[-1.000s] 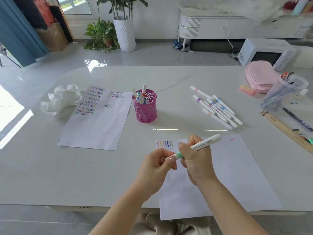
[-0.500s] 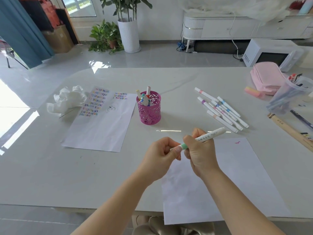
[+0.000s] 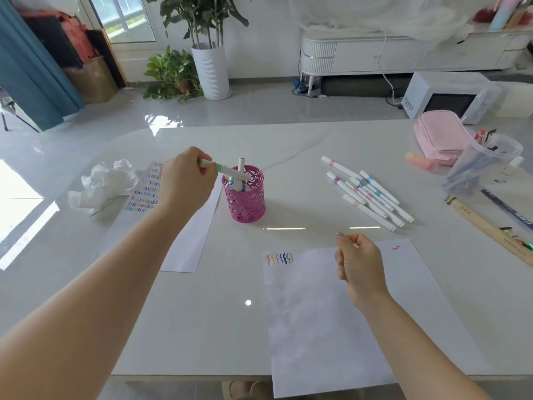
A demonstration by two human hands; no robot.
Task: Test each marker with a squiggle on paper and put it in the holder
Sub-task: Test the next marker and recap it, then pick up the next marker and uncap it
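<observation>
Marker [image 3: 227, 170]: pinched in left hand [image 3: 184, 183], tilted, white end over the mouth of holder [image 3: 248, 203], far centre. Step judged: depositing. Release into the holder is called for. Right hand [image 3: 357, 261]: loosely curled, empty, above paper [image 3: 317, 313]. Loose markers [image 3: 369, 194]: far right, judged untested.

Place was home, likely living room. Glossy grey tile floor [image 3: 259, 108]. Tall plant [image 3: 212, 70] in white ribbed pot, small leafy plant [image 3: 173, 73] beside it. Low white cabinet [image 3: 375, 56] along far wall, microwave [image 3: 444, 96] near it. Teal curtain [image 3: 31, 67] at left, cardboard box [image 3: 92, 79] below window [image 3: 124, 18]. White table [image 3: 202, 313] carried pink pencil case [image 3: 438, 134], loose markers [image 3: 372, 194].
</observation>
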